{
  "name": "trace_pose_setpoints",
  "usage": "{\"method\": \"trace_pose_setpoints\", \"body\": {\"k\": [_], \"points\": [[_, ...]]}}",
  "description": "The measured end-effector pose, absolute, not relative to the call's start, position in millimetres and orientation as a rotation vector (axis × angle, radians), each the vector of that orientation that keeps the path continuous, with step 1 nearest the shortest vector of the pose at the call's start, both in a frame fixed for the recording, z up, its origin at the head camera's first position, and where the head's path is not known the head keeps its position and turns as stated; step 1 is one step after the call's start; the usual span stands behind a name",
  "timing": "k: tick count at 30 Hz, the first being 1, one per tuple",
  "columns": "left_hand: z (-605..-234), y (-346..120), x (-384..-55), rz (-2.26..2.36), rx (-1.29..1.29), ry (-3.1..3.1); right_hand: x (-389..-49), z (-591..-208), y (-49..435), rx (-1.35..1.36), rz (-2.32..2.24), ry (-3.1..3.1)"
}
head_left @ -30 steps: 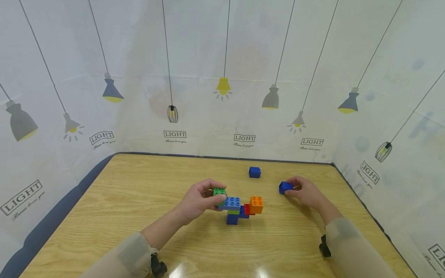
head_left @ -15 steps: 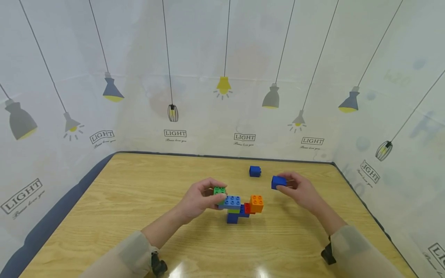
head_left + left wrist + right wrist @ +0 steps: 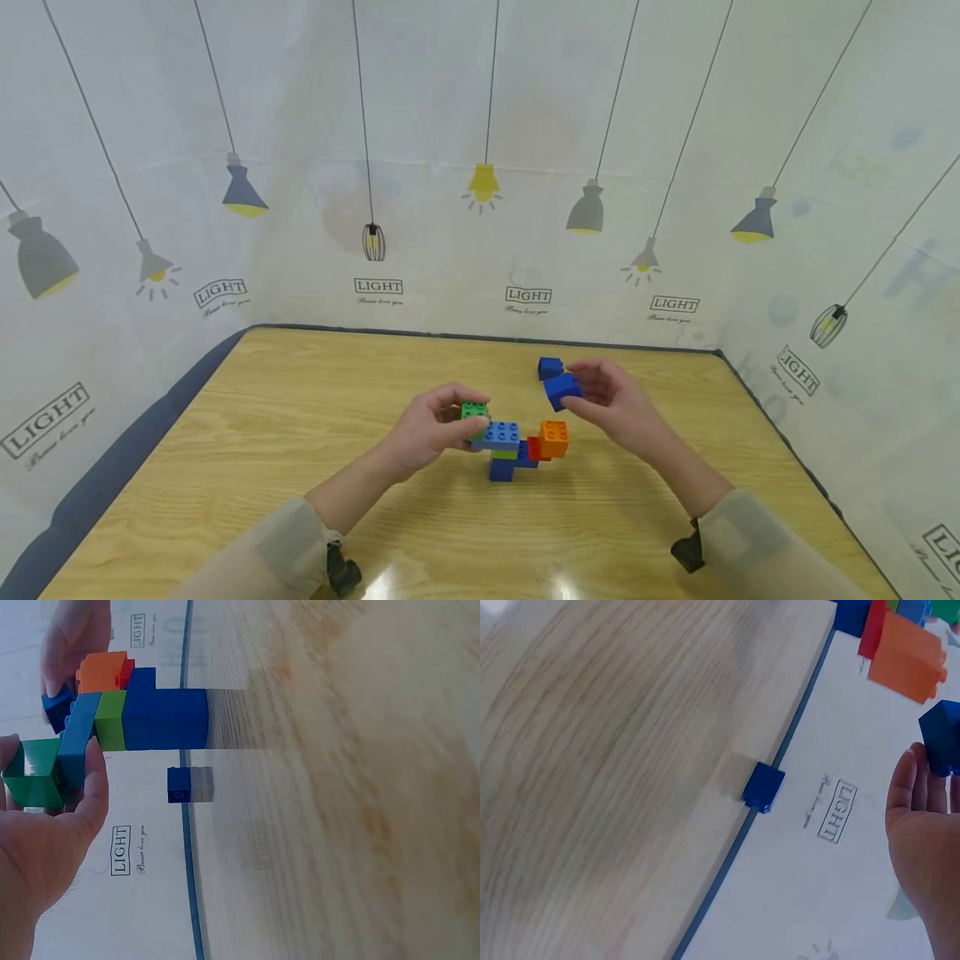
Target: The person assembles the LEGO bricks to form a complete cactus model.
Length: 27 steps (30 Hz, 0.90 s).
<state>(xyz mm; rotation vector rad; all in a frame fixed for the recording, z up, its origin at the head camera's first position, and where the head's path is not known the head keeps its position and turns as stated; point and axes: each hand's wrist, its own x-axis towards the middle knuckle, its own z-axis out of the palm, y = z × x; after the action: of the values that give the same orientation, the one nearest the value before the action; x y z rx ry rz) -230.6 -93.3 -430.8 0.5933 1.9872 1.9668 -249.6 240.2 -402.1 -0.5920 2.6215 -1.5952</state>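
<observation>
Since the earlier frames, the right hand (image 3: 611,408) has brought its dark blue brick (image 3: 562,390) leftward across the table, while the left hand (image 3: 431,432) and the brick assembly (image 3: 504,437) have stayed nearly in place. Largest of the building pieces, this assembly stands upright on the table near its middle: two dark blue bricks at the bottom, the upper one jutting toward the right, then a lime green brick, then a longer, lighter blue brick with studs up. A green brick (image 3: 474,409) caps its left end, and an orange brick (image 3: 553,438) sits with red at the other side. Tilted and raised off the wood, the carried brick is near the orange one but apart from it; farther back a loose dark blue brick (image 3: 550,368) lies on the table. Both hands are apart from each other. Left thumb and fingers are clamped on the green brick; the right hand pinches its brick, though the right wrist view cuts it off, so the exact fingertip contact is hard to tell. Around them hangs a pale wall covering (image 3: 420,108) printed with lamps and "LIGHT" labels (image 3: 378,287), behind a light wood-grain table (image 3: 225,450) with a dark blue edge strip.
</observation>
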Motion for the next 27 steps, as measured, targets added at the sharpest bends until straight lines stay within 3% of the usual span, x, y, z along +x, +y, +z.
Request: {"method": "trace_pose_setpoints", "body": {"k": [27], "points": [[-429.4, -91.6, -229.5, 1.973, 0.589, 1.986, -236.4, -395.8, 184.3, -0.976, -1.294, 2.648]]}}
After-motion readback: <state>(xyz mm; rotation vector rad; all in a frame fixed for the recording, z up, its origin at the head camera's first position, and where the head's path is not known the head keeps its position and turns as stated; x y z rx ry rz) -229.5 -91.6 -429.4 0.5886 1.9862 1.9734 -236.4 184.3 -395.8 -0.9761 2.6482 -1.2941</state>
